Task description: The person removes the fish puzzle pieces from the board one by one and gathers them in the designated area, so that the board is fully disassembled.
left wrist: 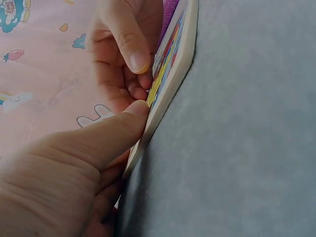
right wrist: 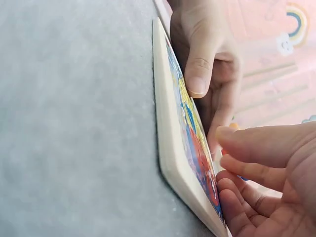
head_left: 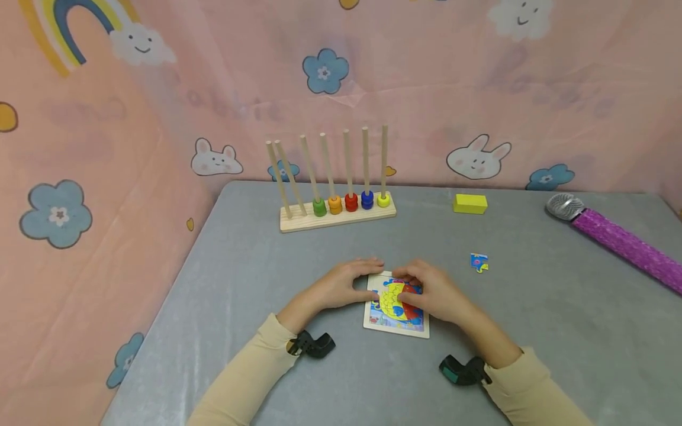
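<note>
1. Grey tabletop [head_left: 373,378] spreads well past the framed jigsaw puzzle [head_left: 396,323] on both sides, giving me sideways room.
2. Wooden peg stacker [head_left: 327,220] stands beyond, toward the back edge.
3. Left hand [head_left: 341,285]: thumb and fingers slightly apart, gripping the puzzle's left edge.
4. Right hand [head_left: 434,294]: fingers curled over the far right part; I cannot tell whether they pinch anything.
5. Between both hands, the puzzle looks nearly square, so I cannot judge its long axis; its left side points away from the person, yellow scales central, red rightward.
6. Loose blue jigsaw piece [head_left: 479,262] lies farther right.
</note>
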Demonstrator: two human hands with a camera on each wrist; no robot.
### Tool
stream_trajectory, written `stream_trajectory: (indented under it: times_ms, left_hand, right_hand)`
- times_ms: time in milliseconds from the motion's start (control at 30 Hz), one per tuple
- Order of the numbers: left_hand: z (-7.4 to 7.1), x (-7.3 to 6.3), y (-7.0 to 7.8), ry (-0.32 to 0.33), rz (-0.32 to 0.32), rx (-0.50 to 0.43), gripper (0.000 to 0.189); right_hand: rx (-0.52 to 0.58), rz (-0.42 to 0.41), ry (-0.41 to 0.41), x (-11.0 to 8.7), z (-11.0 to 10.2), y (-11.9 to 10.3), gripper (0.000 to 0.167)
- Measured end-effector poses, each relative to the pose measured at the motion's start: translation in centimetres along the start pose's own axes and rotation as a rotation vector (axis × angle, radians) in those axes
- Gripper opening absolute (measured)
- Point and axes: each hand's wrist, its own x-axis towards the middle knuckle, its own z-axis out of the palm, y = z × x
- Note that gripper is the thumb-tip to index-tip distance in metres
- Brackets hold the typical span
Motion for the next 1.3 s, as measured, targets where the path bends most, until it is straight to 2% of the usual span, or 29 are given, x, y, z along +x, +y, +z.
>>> stream_trajectory:
  times_ms: [200, 467, 867, 1100, 1300]
  left_hand:
    - [0.0, 0.0, 0.1, -0.004, 0.000, -0.004, 0.058]
    - [-0.1, 0.0, 0.1, -0.010, -0.014, -0.021, 0.057]
    - [-0.1, 0.1, 0.2, -0.003, -0.001, -0.005, 0.056]
    - [-0.2, 0.1, 0.1, -0.006, -0.005, 0.009, 0.057]
    - [0.0, 0.1, 0.0, -0.003, -0.005, 0.010, 0.057]
  right_hand:
    - [-0.048, 0.004, 0.022, -0.1, 0.6, 0.1, 0.028]
    - [-0.107, -0.008, 0.002, 0.0, 0.6, -0.1, 0.029]
    - [-0.032, 0.045, -0.004, 0.1, 0.9, -0.1, 0.029]
    - [0.011, 0.035, 0.035, -0.1, 1.2, -0.1, 0.030]
    - [-0.009, 0.015, 0.084, -0.4, 1.3, -0.3, 0.031]
